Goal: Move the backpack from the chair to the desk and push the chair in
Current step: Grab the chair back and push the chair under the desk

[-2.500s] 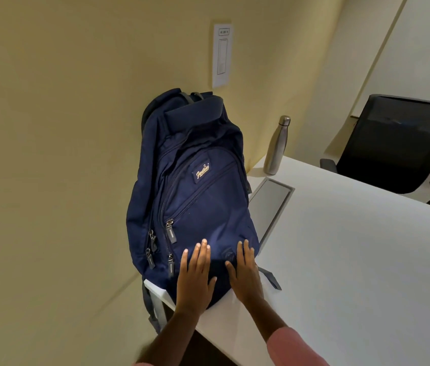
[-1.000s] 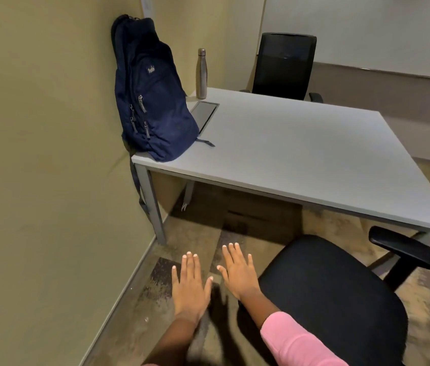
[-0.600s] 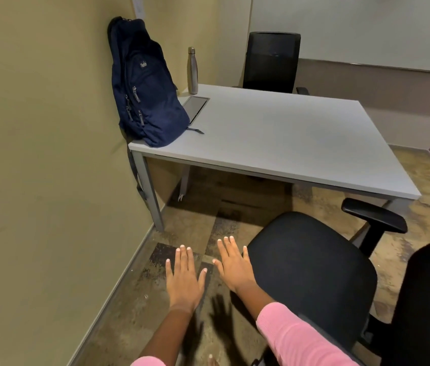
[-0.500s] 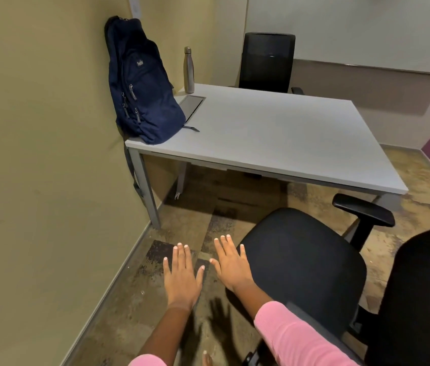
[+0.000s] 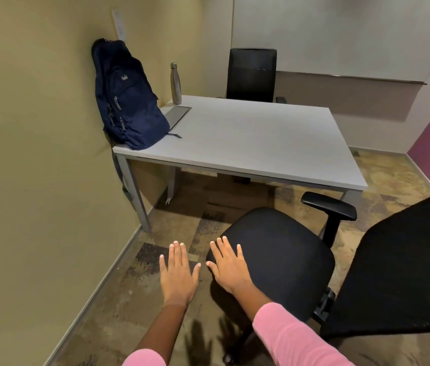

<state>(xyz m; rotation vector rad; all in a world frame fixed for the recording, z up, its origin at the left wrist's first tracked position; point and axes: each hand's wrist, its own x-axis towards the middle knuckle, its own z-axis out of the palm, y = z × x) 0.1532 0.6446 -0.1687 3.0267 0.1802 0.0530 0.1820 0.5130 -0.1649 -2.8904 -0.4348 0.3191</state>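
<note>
A steel bottle (image 5: pixel 175 84) stands upright, well beyond the hands and left of a grey inset panel (image 5: pixel 177 116). A second black chair (image 5: pixel 251 74) (backrest visible) sits farther off, ahead of the right hand, and a paper notice (image 5: pixel 119 24) hangs on the wall.

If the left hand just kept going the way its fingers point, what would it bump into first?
Probably nothing soon. The left hand points over bare floor toward the space under the desk, left of the chair. Depth is unclear, so its height above the floor is uncertain.

You see a navy backpack (image 5: pixel 129 101) on your pale grey desk (image 5: pixel 261 138), a black chair (image 5: pixel 282 257), a silver bottle (image 5: pixel 175 84), olive-yellow wall (image 5: pixel 37 154), mottled brown floor (image 5: pixel 118 307), and pink sleeves (image 5: pixel 293 339).
</note>
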